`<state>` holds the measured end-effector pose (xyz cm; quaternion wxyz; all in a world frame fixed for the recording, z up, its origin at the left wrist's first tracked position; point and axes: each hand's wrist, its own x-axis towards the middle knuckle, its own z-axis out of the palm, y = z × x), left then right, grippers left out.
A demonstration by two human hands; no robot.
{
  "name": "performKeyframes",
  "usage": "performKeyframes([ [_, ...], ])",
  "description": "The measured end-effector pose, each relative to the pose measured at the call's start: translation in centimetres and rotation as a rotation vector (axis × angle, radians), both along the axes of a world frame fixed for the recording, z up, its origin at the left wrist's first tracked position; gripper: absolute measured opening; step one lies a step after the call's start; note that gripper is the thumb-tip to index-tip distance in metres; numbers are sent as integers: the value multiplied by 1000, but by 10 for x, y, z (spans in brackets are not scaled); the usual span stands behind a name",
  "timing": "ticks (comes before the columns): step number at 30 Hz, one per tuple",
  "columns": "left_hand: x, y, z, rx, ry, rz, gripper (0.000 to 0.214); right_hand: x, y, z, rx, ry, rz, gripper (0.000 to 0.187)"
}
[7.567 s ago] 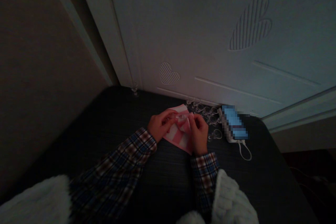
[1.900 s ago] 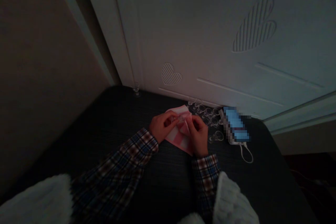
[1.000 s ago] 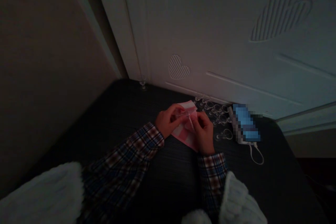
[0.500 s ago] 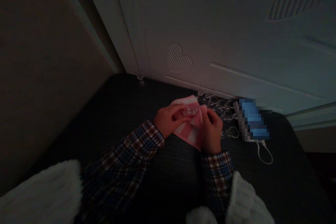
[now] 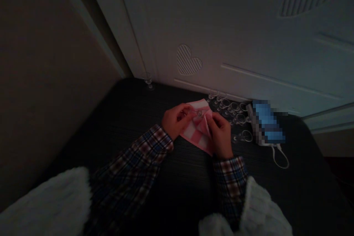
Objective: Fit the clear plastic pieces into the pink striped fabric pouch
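My left hand (image 5: 173, 122) pinches a small clear stemmed glass (image 5: 200, 113), which lies partly hidden by my fingers. In my right hand (image 5: 221, 138) is a bunched corner of a pink-and-white checked cloth (image 5: 190, 131), drawn up close beside the glass. The rest of the cloth spreads below both hands on the dark tabletop. Just right of my right hand, several similar clear glasses (image 5: 234, 108) lie in rows on their sides, rims toward the right. Another small glass (image 5: 149, 82) stands upright alone at the table's back left.
A lit phone (image 5: 268, 120) leans on a pale block at the right, with a white cable (image 5: 281, 162) looping from it. Behind the dark table (image 5: 116, 118) rises a white panel (image 5: 215, 37) with raised hearts. A brown wall borders the left. The room is dim.
Both hands have shifted slightly left and up, with the cloth corner held close. The glass in my left hand has turned, showing a round end toward the right. The view has tilted a little.
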<state>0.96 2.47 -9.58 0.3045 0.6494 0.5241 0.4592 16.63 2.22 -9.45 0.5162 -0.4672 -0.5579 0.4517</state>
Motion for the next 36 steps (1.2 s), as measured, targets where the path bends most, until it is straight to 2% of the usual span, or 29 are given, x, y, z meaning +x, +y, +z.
performKeyframes([
  [10,-1,3,-2,45,-31,-11,27,5,0,-1,-163,131,157,22],
  [16,-3,1,-4,110,34,-69,27,4,3,-2,-166,142,150,23],
  [21,-2,-1,-2,122,45,-64,26,5,1,-3,-184,201,145,21],
  [28,0,-3,0,-91,-95,-83,27,3,2,-4,-137,245,131,21],
  [36,-6,4,-4,-128,-162,-15,31,0,-3,4,15,-4,142,19],
])
